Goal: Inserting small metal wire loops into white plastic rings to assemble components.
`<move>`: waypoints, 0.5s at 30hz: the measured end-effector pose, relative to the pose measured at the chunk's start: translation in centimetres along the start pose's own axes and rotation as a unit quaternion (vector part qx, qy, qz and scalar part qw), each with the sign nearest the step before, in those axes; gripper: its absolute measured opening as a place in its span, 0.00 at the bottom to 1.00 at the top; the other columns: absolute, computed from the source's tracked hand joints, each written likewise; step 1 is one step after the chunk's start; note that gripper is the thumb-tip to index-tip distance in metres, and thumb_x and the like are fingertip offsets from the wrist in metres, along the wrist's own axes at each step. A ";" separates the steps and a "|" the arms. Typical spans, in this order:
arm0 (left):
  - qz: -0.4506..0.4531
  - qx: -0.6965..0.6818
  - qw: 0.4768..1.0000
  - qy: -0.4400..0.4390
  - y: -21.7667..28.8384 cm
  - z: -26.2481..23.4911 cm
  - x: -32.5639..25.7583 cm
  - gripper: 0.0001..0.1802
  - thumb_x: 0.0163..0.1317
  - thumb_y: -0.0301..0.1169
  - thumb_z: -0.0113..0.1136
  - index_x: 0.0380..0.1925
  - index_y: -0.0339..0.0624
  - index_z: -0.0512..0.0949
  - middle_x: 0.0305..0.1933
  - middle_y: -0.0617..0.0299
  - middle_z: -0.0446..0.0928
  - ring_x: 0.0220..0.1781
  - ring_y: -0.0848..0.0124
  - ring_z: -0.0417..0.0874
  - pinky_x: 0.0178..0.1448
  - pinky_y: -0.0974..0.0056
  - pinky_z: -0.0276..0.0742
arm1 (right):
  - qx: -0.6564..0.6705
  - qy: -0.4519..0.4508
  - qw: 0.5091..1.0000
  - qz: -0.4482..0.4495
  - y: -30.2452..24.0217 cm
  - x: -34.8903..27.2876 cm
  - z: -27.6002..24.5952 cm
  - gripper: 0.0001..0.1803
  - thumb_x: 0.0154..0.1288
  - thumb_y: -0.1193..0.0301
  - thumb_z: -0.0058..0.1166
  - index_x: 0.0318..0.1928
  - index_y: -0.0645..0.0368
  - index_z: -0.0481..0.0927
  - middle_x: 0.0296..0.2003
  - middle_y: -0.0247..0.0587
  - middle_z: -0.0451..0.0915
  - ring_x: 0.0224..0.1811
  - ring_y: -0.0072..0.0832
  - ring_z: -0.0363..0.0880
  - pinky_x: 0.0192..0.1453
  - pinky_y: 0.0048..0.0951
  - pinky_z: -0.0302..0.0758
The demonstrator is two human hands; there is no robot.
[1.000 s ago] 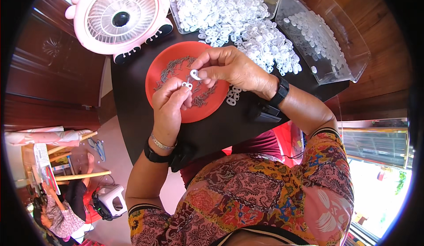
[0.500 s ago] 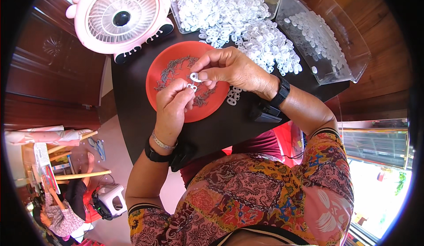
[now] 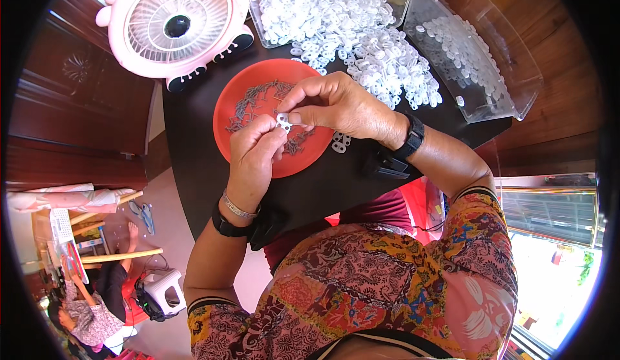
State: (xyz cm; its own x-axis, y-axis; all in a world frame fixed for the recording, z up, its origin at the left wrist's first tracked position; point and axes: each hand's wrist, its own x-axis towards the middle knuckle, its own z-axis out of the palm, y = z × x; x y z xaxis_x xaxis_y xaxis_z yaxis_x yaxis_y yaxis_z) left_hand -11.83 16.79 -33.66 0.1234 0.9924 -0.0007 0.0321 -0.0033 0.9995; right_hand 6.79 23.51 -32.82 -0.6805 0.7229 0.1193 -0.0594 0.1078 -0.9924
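Observation:
My left hand [image 3: 253, 156] and my right hand [image 3: 332, 107] meet over a round red plate [image 3: 240, 95] on a black table [image 3: 194, 153]. Both pinch one small white plastic piece [image 3: 283, 122] between their fingertips. Small dark metal bits [image 3: 255, 95] lie scattered on the plate. A further white plastic piece [image 3: 340, 144] rests on the table just right of the plate, under my right wrist.
A heap of white plastic pieces [image 3: 349, 30] spreads across the far side of the table. A clear plastic bin [image 3: 510, 69] holding more of them stands at the right. A pink desk fan [image 3: 175, 21] stands far left. Another person [image 3: 90, 308] sits low at the left.
My hands have drawn closer together, and both now pinch the same white piece above the plate. Nothing else on the table has moved.

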 end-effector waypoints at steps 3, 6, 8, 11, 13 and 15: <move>0.007 0.000 1.000 0.002 -0.2 0.0 0.0 0.10 0.62 0.27 0.51 0.23 0.36 0.71 0.21 0.67 0.69 0.23 0.80 0.67 0.29 0.73 0.62 | -0.025 0.000 1.000 -0.015 0.2 0.0 0.1 0.08 0.64 0.75 0.58 0.44 0.62 0.82 0.34 0.29 0.81 0.34 0.14 0.76 0.40 0.19 0.75; 0.020 -0.016 1.000 0.009 -0.5 0.2 0.0 0.09 0.63 0.27 0.51 0.24 0.36 0.71 0.22 0.67 0.69 0.23 0.80 0.67 0.29 0.73 0.62 | -0.027 -0.001 0.999 -0.021 0.5 -0.1 0.3 0.09 0.64 0.76 0.59 0.45 0.62 0.81 0.36 0.30 0.81 0.37 0.15 0.78 0.42 0.20 0.76; 0.028 -0.021 0.999 0.016 -0.7 0.2 0.0 0.09 0.63 0.27 0.51 0.25 0.35 0.71 0.22 0.66 0.69 0.23 0.80 0.66 0.29 0.73 0.62 | -0.019 0.001 0.999 -0.027 0.4 -0.2 0.4 0.10 0.63 0.76 0.59 0.45 0.61 0.81 0.37 0.31 0.81 0.39 0.16 0.79 0.44 0.21 0.77; 0.019 -0.009 1.000 0.013 -0.8 0.1 0.0 0.10 0.64 0.30 0.48 0.31 0.37 0.76 0.21 0.66 0.72 0.23 0.79 0.69 0.29 0.74 0.62 | -0.096 0.000 0.992 -0.081 0.1 -0.4 0.8 0.12 0.59 0.78 0.63 0.45 0.62 0.80 0.38 0.33 0.81 0.40 0.18 0.80 0.45 0.23 0.77; 0.004 -0.025 1.000 0.018 -0.8 0.2 0.0 0.10 0.64 0.30 0.50 0.29 0.35 0.75 0.23 0.66 0.73 0.23 0.81 0.70 0.27 0.74 0.64 | -0.164 0.027 0.975 -0.149 0.2 -0.3 1.0 0.15 0.54 0.78 0.66 0.43 0.62 0.80 0.37 0.35 0.82 0.40 0.22 0.81 0.43 0.23 0.78; -0.004 -0.046 0.999 0.023 -0.5 0.4 0.0 0.11 0.65 0.31 0.49 0.30 0.35 0.76 0.22 0.66 0.74 0.23 0.80 0.70 0.27 0.74 0.64 | -0.171 0.031 0.971 -0.163 0.6 -0.2 1.1 0.15 0.53 0.78 0.67 0.43 0.61 0.80 0.37 0.37 0.82 0.39 0.24 0.82 0.43 0.23 0.78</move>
State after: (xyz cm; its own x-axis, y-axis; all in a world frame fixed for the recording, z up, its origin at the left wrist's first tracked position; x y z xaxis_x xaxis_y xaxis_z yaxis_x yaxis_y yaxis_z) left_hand -11.48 16.74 -34.13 0.0777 0.9969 -0.0091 -0.0592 0.0137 0.9981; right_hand 6.14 22.67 -33.52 -0.6205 0.6504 0.4381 -0.0121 0.5507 -0.8346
